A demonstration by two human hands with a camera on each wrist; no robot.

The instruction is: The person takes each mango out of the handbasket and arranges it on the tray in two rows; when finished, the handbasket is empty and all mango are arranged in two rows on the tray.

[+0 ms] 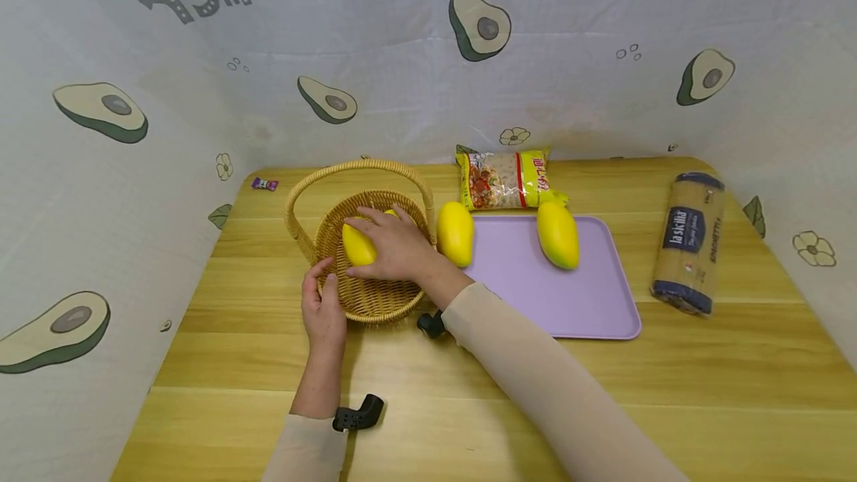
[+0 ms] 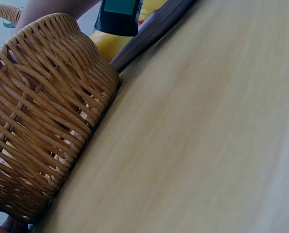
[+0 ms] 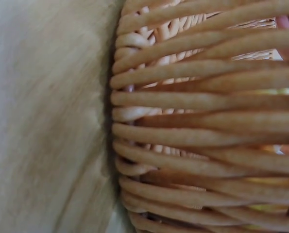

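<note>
In the head view, a round wicker basket (image 1: 375, 311) with a tall arched handle stands on the left of the table. My right hand (image 1: 398, 248) reaches inside it and grips a yellow mango (image 1: 358, 247), fingers over the top and thumb at the near side. A second patch of yellow shows beyond the fingers; whether it is the same fruit cannot be told. At the basket's left front rim, my left hand (image 1: 324, 318) holds the wall between thumb and fingers. Woven sides of the basket (image 2: 52, 107) fill much of both wrist views.
A lilac tray (image 1: 556, 303) lies right of the basket, with one mango (image 1: 558, 235) on it and another mango (image 1: 455, 234) at its left edge. Behind is a yellow food packet (image 1: 505, 178); far right, a spaghetti pack (image 1: 689, 244). A small purple wrapper (image 1: 264, 184) lies back left.
</note>
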